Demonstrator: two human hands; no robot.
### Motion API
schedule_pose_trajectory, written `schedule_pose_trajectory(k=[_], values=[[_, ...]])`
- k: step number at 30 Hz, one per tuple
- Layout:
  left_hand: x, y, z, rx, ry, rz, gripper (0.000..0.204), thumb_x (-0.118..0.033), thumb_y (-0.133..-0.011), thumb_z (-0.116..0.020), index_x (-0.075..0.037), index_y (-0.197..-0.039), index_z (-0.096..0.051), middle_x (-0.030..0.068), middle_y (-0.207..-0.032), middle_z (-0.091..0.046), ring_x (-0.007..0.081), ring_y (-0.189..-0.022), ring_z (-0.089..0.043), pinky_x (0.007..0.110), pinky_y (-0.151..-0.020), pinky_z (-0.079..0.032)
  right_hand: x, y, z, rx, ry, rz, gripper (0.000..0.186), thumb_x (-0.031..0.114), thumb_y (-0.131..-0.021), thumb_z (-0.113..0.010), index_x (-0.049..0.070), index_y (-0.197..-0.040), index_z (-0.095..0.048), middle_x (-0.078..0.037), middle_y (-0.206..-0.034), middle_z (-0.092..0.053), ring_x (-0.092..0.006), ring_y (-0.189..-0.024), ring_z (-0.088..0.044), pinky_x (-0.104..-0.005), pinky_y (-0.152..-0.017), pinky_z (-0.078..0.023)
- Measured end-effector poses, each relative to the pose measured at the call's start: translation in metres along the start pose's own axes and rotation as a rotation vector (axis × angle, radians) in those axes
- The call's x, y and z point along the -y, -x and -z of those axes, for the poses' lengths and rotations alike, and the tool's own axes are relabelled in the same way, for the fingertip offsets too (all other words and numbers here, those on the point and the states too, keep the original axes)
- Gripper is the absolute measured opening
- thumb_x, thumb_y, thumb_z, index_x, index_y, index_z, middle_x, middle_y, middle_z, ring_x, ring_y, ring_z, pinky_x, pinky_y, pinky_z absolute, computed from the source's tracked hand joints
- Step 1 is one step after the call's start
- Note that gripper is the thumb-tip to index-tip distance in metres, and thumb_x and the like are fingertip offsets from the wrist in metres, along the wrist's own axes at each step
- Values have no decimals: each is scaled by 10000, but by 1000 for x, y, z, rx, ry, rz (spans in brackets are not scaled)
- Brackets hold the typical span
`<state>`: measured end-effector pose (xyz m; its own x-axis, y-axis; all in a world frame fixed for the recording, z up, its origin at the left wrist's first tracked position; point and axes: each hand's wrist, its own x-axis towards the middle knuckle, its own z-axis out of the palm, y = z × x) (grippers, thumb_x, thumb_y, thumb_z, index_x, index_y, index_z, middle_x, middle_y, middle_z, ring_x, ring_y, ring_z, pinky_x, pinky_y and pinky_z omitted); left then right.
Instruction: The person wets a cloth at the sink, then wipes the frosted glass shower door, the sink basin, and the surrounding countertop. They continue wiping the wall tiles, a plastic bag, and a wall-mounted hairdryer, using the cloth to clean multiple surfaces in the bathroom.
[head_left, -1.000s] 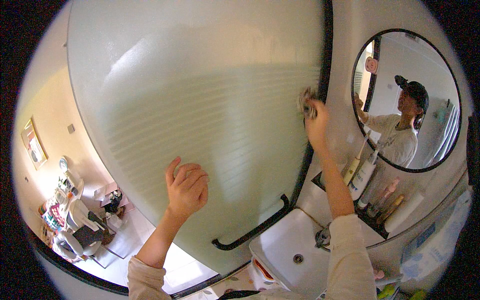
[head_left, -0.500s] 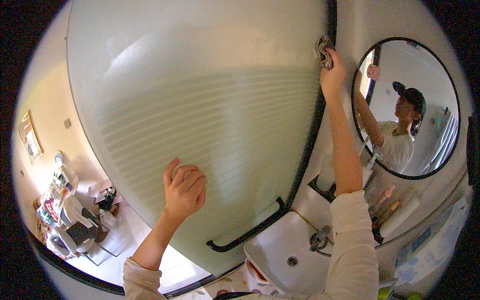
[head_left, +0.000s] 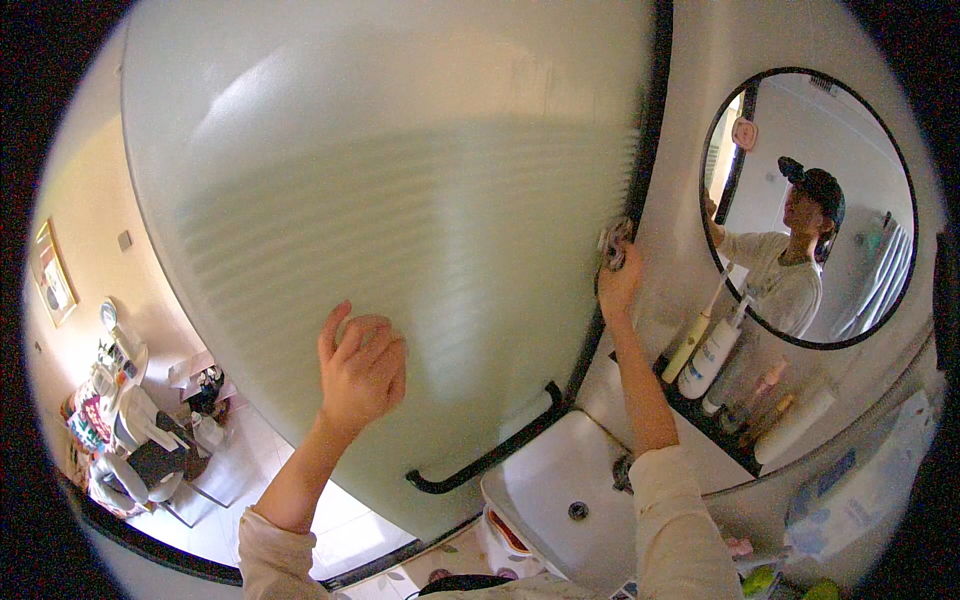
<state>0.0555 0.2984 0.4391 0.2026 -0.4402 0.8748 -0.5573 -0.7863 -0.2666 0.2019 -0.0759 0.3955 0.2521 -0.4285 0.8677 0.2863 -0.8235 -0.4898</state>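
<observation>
A large frosted glass door (head_left: pixel 400 260) with horizontal stripes fills the middle of the view. Against its right edge, beside the black frame (head_left: pixel 652 120), my right hand (head_left: pixel 620 285) presses a crumpled grey cloth (head_left: pixel 614 243). The fingers are closed round the cloth. My left hand (head_left: pixel 362 368) is raised in front of the lower part of the glass, fingers loosely bent and apart, with nothing visible in it. A black bar handle (head_left: pixel 490 458) runs along the door below and to the right of that hand.
At the lower right is a white sink (head_left: pixel 545 480), its faucet partly behind my right forearm. A black shelf (head_left: pixel 722 438) holds several bottles under a round black-rimmed mirror (head_left: pixel 775 120). A cluttered chair (head_left: pixel 135 425) and a framed picture (head_left: pixel 55 273) show through the left opening.
My right hand has slid down the door's right edge with the cloth, from near the top to about mid-height. My left hand stays nearly in place. The shelf bottles are now less covered.
</observation>
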Motion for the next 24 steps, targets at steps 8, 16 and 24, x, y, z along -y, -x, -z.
schedule_pose_trajectory(k=[8, 16, 24], values=[[2, -2, -6, -39, 29, -32, 102, -61, -592, -578, -109, -681, -588, 4, -800, -589, 187, -883, -541, 475, -955, -313, 3, 6, 36, 295, -130, -434, 335, -43, -688, -560, -5, -1020, -553, -119, -856, -594, -223, -719, -534, -307, -658, -425], [3, -9, -2, -45, 137, -14, 95, -26, -589, -580, -107, -633, -558, -3, -739, -585, 179, -844, -555, 462, -945, -332, 70, 22, 16, 85, -217, 304, 393, -82, -612, -558, 18, -992, -562, -136, -937, -584, -286, -878, -562, -319, -788, -433], [-60, 89, -31, 447, 757, 123, 172, -13, -677, -561, -83, -834, -560, 67, -943, -586, 287, -955, -525, 439, -891, -379, 34, 148, 34, 454, -272, -4, 315, -40, -616, -593, 21, -924, -576, -128, -893, -593, -270, -804, -573, -330, -712, -454]])
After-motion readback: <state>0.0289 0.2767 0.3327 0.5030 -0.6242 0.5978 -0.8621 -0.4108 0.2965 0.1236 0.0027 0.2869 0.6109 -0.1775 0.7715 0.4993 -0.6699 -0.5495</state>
